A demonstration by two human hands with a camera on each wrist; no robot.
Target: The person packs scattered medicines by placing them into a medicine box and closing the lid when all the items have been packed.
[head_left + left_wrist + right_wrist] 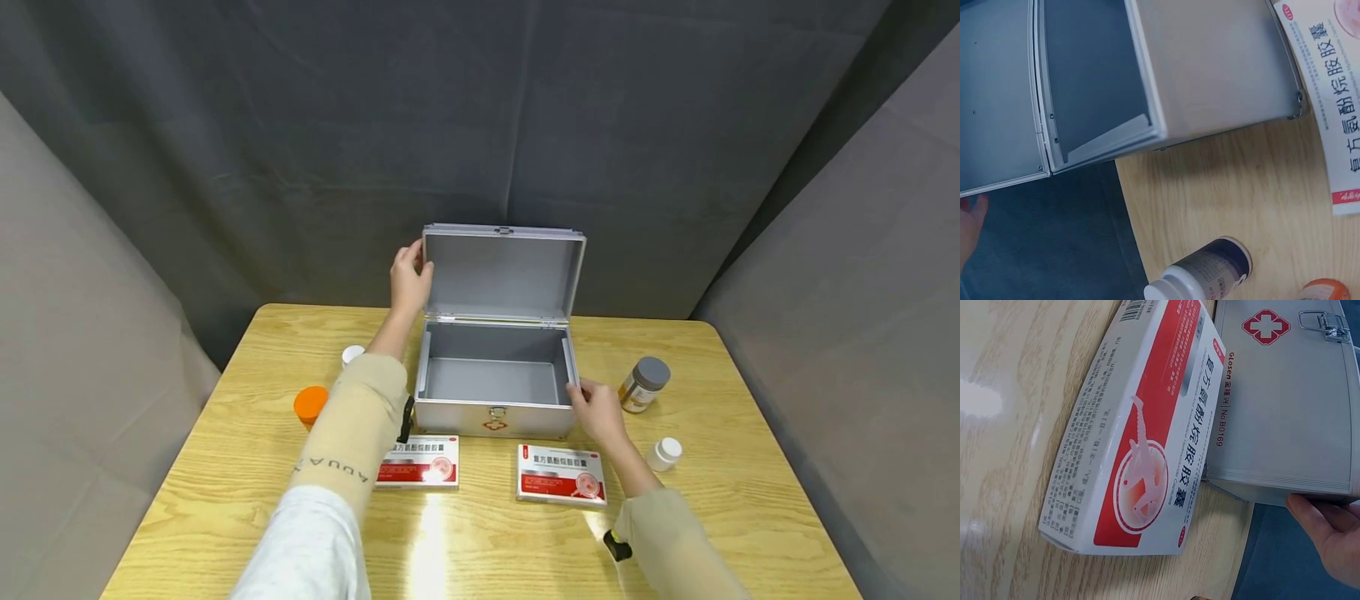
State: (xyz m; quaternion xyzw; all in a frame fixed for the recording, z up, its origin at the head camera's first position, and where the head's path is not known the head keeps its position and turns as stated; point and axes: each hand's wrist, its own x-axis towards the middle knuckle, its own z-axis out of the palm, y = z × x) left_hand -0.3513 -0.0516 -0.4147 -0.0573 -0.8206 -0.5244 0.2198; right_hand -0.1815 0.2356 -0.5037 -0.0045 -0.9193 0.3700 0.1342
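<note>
A silver metal first-aid box (pixel 457 418) stands upright with its lid (pixel 504 275) raised. Its grey inside holds nothing that I can see. My left hand (pixel 409 282) holds the lid by its left edge, the thumb on the near side. At the right front corner, my right hand (pixel 600 412) grips the box's rim and side wall. The right wrist view shows those fingers (pixel 1313 519) against the side, partly cut off by the frame. Two red-and-white medicine cartons, a left one (pixel 420 473) and a right one (pixel 561 483), lie flat in front of the box.
Right of the box stand a grey-capped bottle (pixel 643 385) and a small white bottle (pixel 664 454). Left of it are an orange-capped bottle (pixel 311 405) and a white-capped bottle (pixel 1204 275), partly behind my left arm. A dark curtain (pixel 337 150) hangs behind the wooden table (pixel 480 550).
</note>
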